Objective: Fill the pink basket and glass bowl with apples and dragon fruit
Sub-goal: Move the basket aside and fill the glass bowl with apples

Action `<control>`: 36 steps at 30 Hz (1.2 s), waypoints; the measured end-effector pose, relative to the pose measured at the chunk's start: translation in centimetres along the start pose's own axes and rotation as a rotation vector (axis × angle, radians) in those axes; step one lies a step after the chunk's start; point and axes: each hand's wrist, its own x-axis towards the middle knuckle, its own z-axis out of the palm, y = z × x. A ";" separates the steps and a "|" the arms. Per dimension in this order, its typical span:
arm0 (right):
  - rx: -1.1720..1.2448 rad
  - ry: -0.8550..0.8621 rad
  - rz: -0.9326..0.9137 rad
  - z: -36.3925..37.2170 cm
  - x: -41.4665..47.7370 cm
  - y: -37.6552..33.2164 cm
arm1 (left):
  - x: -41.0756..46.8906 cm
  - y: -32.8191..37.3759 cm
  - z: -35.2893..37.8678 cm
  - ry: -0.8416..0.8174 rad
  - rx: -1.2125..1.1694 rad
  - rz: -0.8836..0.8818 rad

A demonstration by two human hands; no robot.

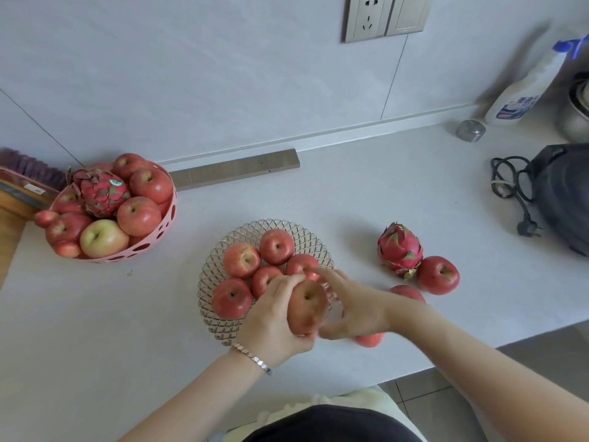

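The glass bowl (pixel 223 327) stands at the counter's middle with several red apples in it. My left hand (pixel 271 323) grips a red apple (pixel 306 309) over the bowl's right rim. My right hand (pixel 347 309) is beside that apple with fingers spread and touching it. The pink basket (pixel 153 242) at the left is heaped with apples and one dragon fruit (pixel 102 193). A second dragon fruit (pixel 400 248) lies on the counter to the right, next to a loose apple (pixel 438 275). Two more apples (pixel 408 293) (pixel 369 339) peek out from behind my right forearm.
A metal bar (pixel 236 169) lies against the wall behind the bowl. A black appliance (pixel 564 193) with its cord (pixel 510 193) sits at the right, a spray bottle (pixel 522 94) and a small metal jar (pixel 470 130) behind it. The counter's front edge runs near my body.
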 end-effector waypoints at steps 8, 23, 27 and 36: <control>-0.524 -0.058 0.356 3.5 1.1 5.6 | -2.8 -3.3 -0.8 0.070 0.223 -0.245; -0.121 0.405 0.031 2.5 1.1 1.2 | -3.4 -4.5 0.3 -0.008 0.558 -0.062; -0.300 0.316 -0.083 4.2 3.0 0.6 | -3.7 -5.0 -0.2 0.007 0.600 -0.079; -0.180 0.396 -0.130 7.0 4.3 1.6 | -3.7 -5.5 -0.6 -0.036 0.574 -0.157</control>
